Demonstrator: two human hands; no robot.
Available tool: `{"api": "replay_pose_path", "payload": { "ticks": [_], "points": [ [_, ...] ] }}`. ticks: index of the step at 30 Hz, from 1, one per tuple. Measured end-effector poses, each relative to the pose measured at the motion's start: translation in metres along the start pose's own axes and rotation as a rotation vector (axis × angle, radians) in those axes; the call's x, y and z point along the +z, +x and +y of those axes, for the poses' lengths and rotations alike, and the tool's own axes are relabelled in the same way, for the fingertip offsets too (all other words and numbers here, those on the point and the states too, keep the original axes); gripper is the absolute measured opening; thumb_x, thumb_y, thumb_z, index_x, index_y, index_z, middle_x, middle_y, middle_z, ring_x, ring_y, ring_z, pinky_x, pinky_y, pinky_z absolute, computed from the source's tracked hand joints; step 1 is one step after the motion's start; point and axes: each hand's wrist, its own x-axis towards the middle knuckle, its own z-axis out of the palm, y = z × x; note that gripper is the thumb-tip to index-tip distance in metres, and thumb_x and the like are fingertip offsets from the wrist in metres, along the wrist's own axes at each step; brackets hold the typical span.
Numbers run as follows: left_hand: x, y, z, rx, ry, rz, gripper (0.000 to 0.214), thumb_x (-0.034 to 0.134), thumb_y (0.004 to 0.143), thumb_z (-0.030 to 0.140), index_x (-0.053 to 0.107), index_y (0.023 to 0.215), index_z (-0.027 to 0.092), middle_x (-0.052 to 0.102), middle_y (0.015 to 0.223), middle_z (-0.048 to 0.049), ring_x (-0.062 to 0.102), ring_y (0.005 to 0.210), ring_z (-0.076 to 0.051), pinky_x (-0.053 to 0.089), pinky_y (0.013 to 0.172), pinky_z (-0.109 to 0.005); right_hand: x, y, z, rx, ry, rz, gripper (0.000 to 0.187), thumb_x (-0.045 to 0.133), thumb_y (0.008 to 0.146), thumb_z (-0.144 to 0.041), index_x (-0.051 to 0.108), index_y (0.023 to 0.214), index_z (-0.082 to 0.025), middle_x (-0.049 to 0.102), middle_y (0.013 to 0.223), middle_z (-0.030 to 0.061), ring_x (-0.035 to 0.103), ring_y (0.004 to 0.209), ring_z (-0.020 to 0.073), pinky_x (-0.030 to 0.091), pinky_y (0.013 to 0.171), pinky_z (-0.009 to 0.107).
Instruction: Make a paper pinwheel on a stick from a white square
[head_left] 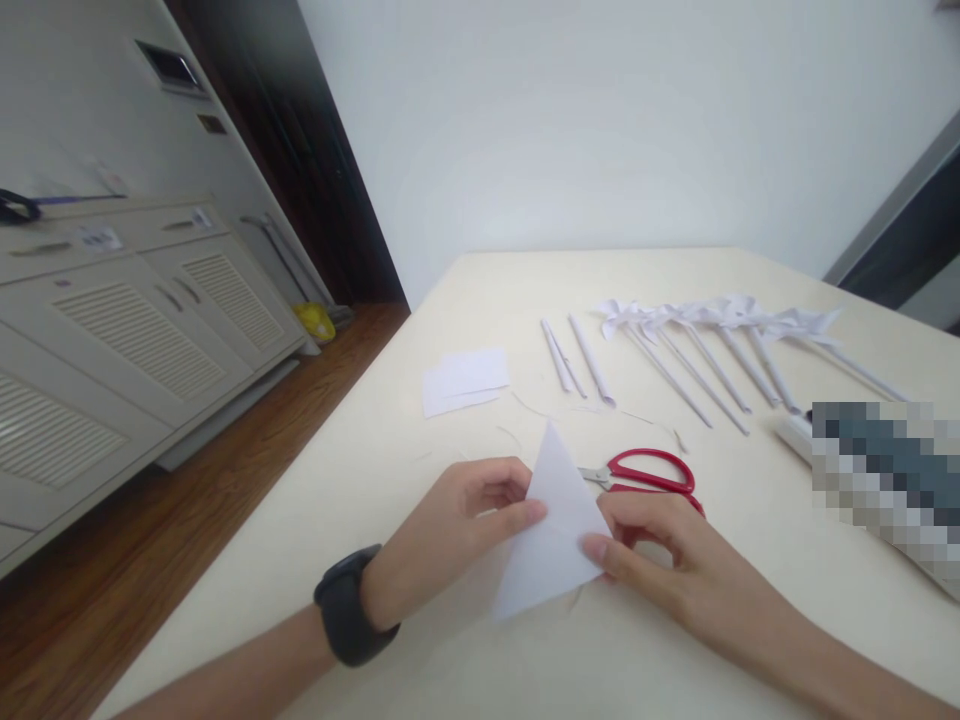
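A white sheet of paper (551,555), folded into a triangle, is held up over the near part of the table with one corner pointing away from me. My left hand (480,515) pinches its left edge, thumb on top and fingers behind. On the right side my right hand (652,550) grips the paper the same way, near its right corner. Red-handled scissors (651,470) lie just beyond my right hand, their blades partly hidden behind the paper.
Flat paper pieces (465,380) lie to the left on the white table (360,470). Rolled paper tubes (592,360) rest farther back. Several paper pinwheels (720,315) on paper sticks lie at the back right. A blurred-out object (885,480) stands at the right edge.
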Motion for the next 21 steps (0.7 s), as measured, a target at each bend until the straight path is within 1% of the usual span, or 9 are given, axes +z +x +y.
{"api": "replay_pose_path", "payload": {
  "ticks": [3,5,6,8,12,15,17,19,21],
  "points": [
    [-0.001,0.000,0.001,-0.001,0.077,-0.044,0.016,0.055,0.080,0.029,0.054,0.070,0.016,0.055,0.073,0.0003,0.052,0.071,-0.014,0.042,0.066,-0.025,0.002,-0.001,0.002,-0.017,-0.032,-0.002,0.029,0.045,0.086,-0.029,0.041,0.059,-0.018,0.046,0.059,-0.0030,0.046,0.059,0.0127,0.033,0.053,0.023],
    [0.001,0.000,0.000,-0.004,0.115,-0.102,0.015,0.054,0.080,0.028,0.055,0.071,0.016,0.055,0.074,-0.0007,0.052,0.073,-0.015,0.042,0.069,-0.026,0.003,-0.002,0.003,-0.030,-0.053,0.003,0.032,0.042,0.086,-0.027,0.035,0.056,-0.019,0.041,0.056,-0.0038,0.042,0.056,0.0117,0.030,0.050,0.023],
    [0.002,0.000,-0.001,-0.004,0.116,-0.121,0.014,0.053,0.081,0.028,0.056,0.076,0.015,0.056,0.078,-0.0016,0.053,0.076,-0.016,0.042,0.072,-0.027,0.003,-0.002,0.003,-0.038,-0.063,-0.003,0.033,0.042,0.086,-0.026,0.033,0.056,-0.019,0.040,0.056,-0.0037,0.042,0.056,0.0116,0.029,0.049,0.023],
    [0.004,-0.001,-0.003,-0.007,0.108,-0.082,0.017,0.053,0.081,0.031,0.057,0.076,0.015,0.055,0.074,-0.0009,0.054,0.074,-0.016,0.042,0.069,-0.026,0.004,-0.004,0.002,-0.035,-0.076,-0.023,0.031,0.041,0.086,-0.026,0.035,0.056,-0.019,0.043,0.058,-0.0027,0.044,0.060,0.0125,0.030,0.050,0.023],
    [0.010,-0.005,-0.004,-0.041,0.178,-0.124,0.019,0.054,0.080,0.032,0.056,0.071,0.015,0.052,0.066,0.0011,0.052,0.069,-0.015,0.041,0.064,-0.023,0.006,-0.005,-0.002,0.030,-0.048,-0.030,0.029,0.046,0.084,-0.034,0.041,0.060,-0.019,0.048,0.061,-0.0017,0.047,0.064,0.0140,0.033,0.052,0.023],
    [0.016,-0.010,0.001,-0.093,0.329,-0.142,0.021,0.056,0.078,0.033,0.055,0.065,0.016,0.052,0.065,0.0026,0.050,0.067,-0.013,0.039,0.062,-0.019,0.008,-0.004,-0.004,0.062,-0.015,-0.053,0.022,0.051,0.080,-0.029,0.047,0.061,-0.018,0.051,0.062,-0.0019,0.048,0.063,0.0136,0.036,0.055,0.023],
    [0.018,-0.012,0.004,-0.131,0.361,-0.189,0.018,0.058,0.078,0.033,0.059,0.070,0.017,0.056,0.068,0.0027,0.052,0.069,-0.012,0.040,0.062,-0.018,0.008,-0.002,-0.005,0.082,-0.005,-0.074,0.018,0.051,0.079,-0.025,0.053,0.063,-0.018,0.054,0.064,-0.0012,0.050,0.064,0.0140,0.037,0.058,0.024],
    [0.017,-0.012,0.006,-0.136,0.366,-0.220,0.016,0.058,0.078,0.033,0.061,0.074,0.018,0.059,0.070,0.0029,0.053,0.070,-0.012,0.040,0.064,-0.017,0.007,-0.001,-0.006,0.107,0.040,-0.101,0.021,0.048,0.081,-0.026,0.056,0.063,-0.018,0.054,0.063,-0.0007,0.051,0.065,0.0145,0.038,0.058,0.024],
    [0.015,-0.011,0.008,-0.122,0.365,-0.247,0.016,0.058,0.078,0.034,0.063,0.075,0.019,0.061,0.072,0.0031,0.055,0.071,-0.012,0.041,0.065,-0.017,0.005,-0.001,-0.005,0.139,0.114,-0.123,0.027,0.045,0.083,-0.028,0.055,0.060,-0.018,0.053,0.061,-0.0008,0.051,0.065,0.0144,0.038,0.058,0.024]
  ]
}}
